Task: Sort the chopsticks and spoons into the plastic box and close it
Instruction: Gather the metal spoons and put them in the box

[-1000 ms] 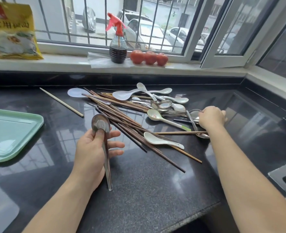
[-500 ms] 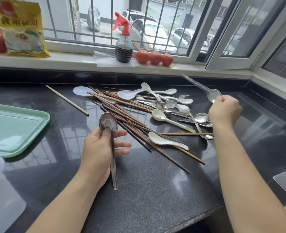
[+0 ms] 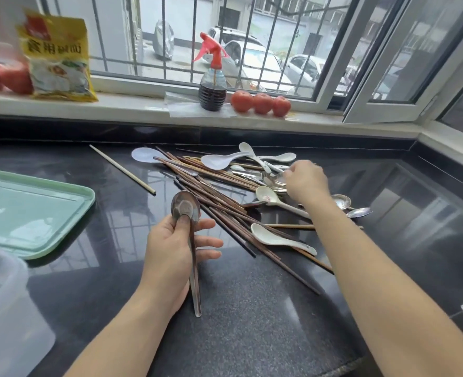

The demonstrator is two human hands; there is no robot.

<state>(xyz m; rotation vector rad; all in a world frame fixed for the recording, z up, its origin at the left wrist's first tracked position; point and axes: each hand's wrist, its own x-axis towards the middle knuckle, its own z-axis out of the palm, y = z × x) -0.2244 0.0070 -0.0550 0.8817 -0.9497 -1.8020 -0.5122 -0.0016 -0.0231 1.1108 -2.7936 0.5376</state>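
Black polished stone countertop (image 3: 252,308) carried a loose heap of dark brown wooden chopsticks (image 3: 214,197), crossed with white ceramic soup spoons (image 3: 279,239) and several stainless steel spoons (image 3: 340,200). One pale bamboo chopstick (image 3: 123,169) lay apart, left of the heap. Left hand (image 3: 170,257) grasped a long-handled steel spoon (image 3: 186,206), thumb pressed on the base of its bowl, fingers partly extended beside the handle, handle tip pointing toward the counter's near edge. Right hand (image 3: 305,180) reached into the far side of the heap, fingers curled down among the metal spoons; whether it pinched one could not be told, owing to blur. Translucent plastic box (image 3: 4,308) stood at the lower left corner, partly out of view; its contents could not be made out. Mint-green plastic lid (image 3: 34,213) lay flat just beyond it. White windowsill (image 3: 132,107) held a spray bottle with red trigger (image 3: 212,83), three red tomatoes (image 3: 261,103) and a yellow food packet (image 3: 57,55).
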